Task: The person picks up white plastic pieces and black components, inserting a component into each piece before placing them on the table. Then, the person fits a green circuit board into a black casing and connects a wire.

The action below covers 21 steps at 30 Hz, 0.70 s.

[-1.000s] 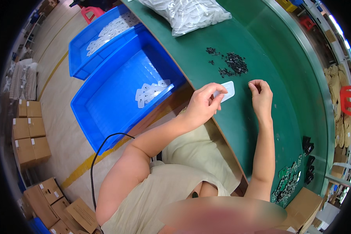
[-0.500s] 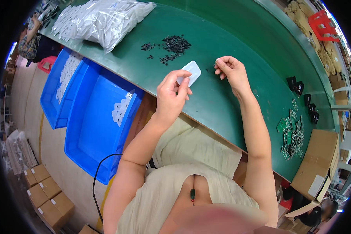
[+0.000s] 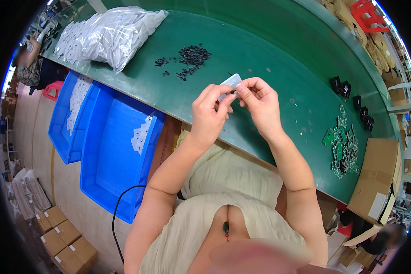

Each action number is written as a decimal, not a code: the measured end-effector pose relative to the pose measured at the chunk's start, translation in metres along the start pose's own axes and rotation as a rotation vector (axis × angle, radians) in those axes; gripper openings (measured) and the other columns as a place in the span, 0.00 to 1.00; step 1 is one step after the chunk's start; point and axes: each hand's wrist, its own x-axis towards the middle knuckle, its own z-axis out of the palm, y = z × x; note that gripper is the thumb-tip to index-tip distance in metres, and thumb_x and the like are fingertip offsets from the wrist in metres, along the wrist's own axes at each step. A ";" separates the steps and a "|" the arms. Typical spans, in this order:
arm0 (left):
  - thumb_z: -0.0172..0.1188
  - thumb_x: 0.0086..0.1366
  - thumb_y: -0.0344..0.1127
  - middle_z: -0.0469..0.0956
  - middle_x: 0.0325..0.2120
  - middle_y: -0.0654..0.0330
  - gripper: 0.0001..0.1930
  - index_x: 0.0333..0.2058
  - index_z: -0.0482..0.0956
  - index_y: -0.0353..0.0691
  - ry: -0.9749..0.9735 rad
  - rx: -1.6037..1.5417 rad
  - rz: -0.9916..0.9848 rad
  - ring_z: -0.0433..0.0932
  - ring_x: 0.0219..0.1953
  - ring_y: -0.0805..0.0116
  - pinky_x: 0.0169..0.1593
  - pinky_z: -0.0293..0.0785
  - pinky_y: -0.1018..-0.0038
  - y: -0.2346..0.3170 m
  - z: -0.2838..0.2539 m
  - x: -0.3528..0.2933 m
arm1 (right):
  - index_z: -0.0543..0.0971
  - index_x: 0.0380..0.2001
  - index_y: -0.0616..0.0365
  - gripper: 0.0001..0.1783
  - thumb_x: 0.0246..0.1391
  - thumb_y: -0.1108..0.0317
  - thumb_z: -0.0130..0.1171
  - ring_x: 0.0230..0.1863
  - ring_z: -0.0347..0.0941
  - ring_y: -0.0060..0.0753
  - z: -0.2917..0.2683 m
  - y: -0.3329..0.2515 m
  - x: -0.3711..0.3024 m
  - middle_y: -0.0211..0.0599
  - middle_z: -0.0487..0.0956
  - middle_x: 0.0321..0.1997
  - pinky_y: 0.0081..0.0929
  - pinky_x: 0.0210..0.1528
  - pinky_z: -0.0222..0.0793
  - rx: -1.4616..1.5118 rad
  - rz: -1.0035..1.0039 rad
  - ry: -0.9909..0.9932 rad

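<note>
My left hand grips a small white plastic cover with rounded corners, held tilted above the green bench. My right hand meets it at the cover's near side, thumb and fingers pinched around a tiny dark part, most of which the fingers hide. Beyond my left hand a loose pile of small black parts lies on the bench, with smaller clusters beside it.
At the far left sits a clear bag of white pieces. Two blue bins with white pieces stand left of the bench. Green circuit boards, black parts and a cardboard box are at right. A person works at far left.
My right hand has moved left and come together with my left hand at the white cover. The cover has tilted more on edge. The whole view has shifted slightly.
</note>
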 end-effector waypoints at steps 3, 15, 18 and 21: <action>0.54 0.56 0.24 0.71 0.26 0.60 0.04 0.32 0.73 0.35 -0.009 -0.021 -0.004 0.71 0.18 0.77 0.17 0.65 0.83 0.003 -0.004 -0.004 | 0.73 0.28 0.63 0.05 0.50 0.71 0.55 0.23 0.66 0.14 0.001 -0.001 -0.008 0.28 0.74 0.25 0.13 0.25 0.64 -0.059 -0.043 0.015; 0.47 0.60 0.23 0.73 0.33 0.53 0.08 0.38 0.67 0.27 -0.112 -0.458 -0.225 0.76 0.33 0.70 0.38 0.74 0.77 0.016 -0.013 -0.013 | 0.74 0.23 0.60 0.05 0.41 0.75 0.60 0.22 0.63 0.20 -0.004 -0.014 -0.023 0.29 0.71 0.23 0.18 0.24 0.61 -0.524 -0.328 0.023; 0.47 0.61 0.23 0.74 0.34 0.54 0.07 0.38 0.67 0.27 -0.114 -0.421 -0.261 0.76 0.35 0.70 0.40 0.73 0.77 0.016 -0.016 -0.015 | 0.73 0.22 0.60 0.05 0.41 0.75 0.60 0.22 0.63 0.20 -0.002 -0.017 -0.023 0.29 0.71 0.22 0.18 0.24 0.61 -0.554 -0.329 0.014; 0.47 0.61 0.23 0.73 0.34 0.55 0.05 0.36 0.67 0.28 -0.095 -0.426 -0.237 0.76 0.35 0.70 0.40 0.73 0.77 0.016 -0.015 -0.018 | 0.73 0.22 0.60 0.06 0.41 0.75 0.60 0.21 0.62 0.20 0.000 -0.017 -0.022 0.28 0.70 0.22 0.18 0.23 0.61 -0.548 -0.329 0.010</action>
